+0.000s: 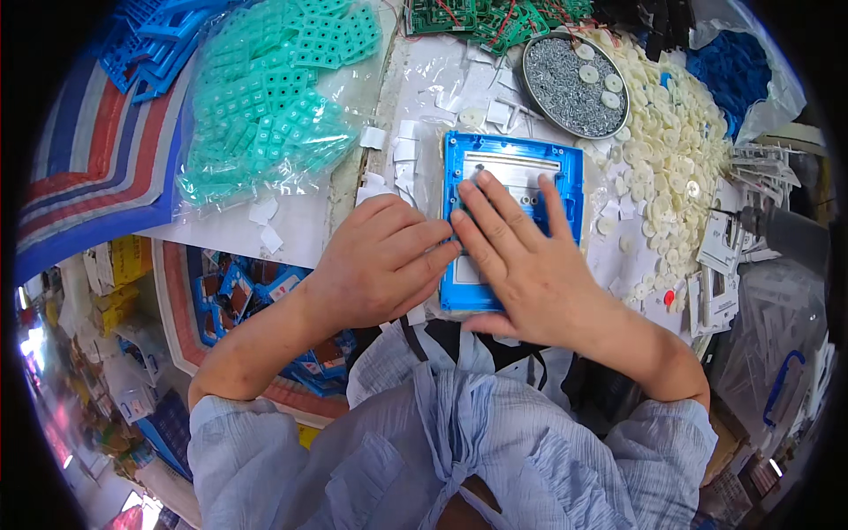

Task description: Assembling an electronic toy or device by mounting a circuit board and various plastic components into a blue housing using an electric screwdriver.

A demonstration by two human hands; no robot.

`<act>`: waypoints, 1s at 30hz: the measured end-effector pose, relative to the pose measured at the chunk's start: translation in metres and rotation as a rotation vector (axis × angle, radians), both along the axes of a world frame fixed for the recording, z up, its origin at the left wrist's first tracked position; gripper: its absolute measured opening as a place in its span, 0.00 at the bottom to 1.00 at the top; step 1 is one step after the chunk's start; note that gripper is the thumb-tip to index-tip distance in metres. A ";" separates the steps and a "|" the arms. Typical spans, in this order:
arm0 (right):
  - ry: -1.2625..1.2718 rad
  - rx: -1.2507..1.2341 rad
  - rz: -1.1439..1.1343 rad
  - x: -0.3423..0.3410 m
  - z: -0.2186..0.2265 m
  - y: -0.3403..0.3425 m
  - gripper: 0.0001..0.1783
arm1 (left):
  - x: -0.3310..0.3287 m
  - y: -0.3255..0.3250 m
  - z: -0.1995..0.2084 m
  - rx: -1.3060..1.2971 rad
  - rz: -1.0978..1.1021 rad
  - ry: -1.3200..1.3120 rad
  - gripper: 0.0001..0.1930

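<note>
Blue casing on white table, in front of worker | R hand splayed flat over it, nothing clasped | L hand curled at casing's left edge, can't tell from here if pinching | screw dish beyond, cream discs right

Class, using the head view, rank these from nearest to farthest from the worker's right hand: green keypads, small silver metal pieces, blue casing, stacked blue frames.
Measured from the right hand:
1. Blue casing: directly under its fingers.
2. Small silver metal pieces: beyond the casing, slightly right.
3. Green keypads: upper left.
4. Stacked blue frames: far upper left.
</note>
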State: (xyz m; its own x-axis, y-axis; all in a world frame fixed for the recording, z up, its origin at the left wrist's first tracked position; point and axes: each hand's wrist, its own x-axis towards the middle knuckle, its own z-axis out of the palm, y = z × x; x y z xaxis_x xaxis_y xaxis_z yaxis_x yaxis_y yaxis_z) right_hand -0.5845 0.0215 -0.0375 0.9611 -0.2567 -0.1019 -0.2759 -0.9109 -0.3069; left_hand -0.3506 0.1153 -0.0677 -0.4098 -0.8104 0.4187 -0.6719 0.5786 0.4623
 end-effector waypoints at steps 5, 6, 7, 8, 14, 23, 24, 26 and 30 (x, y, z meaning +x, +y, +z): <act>0.004 0.054 0.019 -0.004 0.004 -0.002 0.61 | 0.003 -0.001 0.000 0.026 -0.034 -0.003 0.21; -0.009 0.040 0.008 -0.005 0.005 -0.003 0.61 | 0.004 -0.002 0.000 0.018 -0.017 -0.010 0.21; -0.022 0.026 -0.004 -0.007 0.007 -0.005 0.61 | 0.004 -0.003 0.002 0.010 -0.001 -0.016 0.21; -0.034 0.012 -0.015 -0.009 0.008 -0.006 0.61 | 0.005 -0.005 0.004 0.002 0.015 -0.023 0.22; -0.019 -0.017 -0.068 -0.019 0.006 -0.003 0.58 | 0.010 -0.009 0.014 0.061 0.060 -0.288 0.27; 0.035 0.010 -0.069 -0.017 0.012 -0.002 0.56 | 0.018 -0.039 0.036 0.078 -0.061 -0.273 0.25; -0.001 0.023 -0.070 -0.017 0.012 -0.002 0.56 | 0.023 -0.051 0.041 0.076 -0.080 -0.241 0.24; -0.066 0.018 -0.093 -0.015 0.018 -0.005 0.52 | 0.026 -0.094 0.046 -0.012 -0.006 -0.174 0.21; -0.193 0.029 -0.047 0.000 0.026 -0.005 0.44 | 0.027 -0.207 0.042 -0.221 0.245 -0.336 0.15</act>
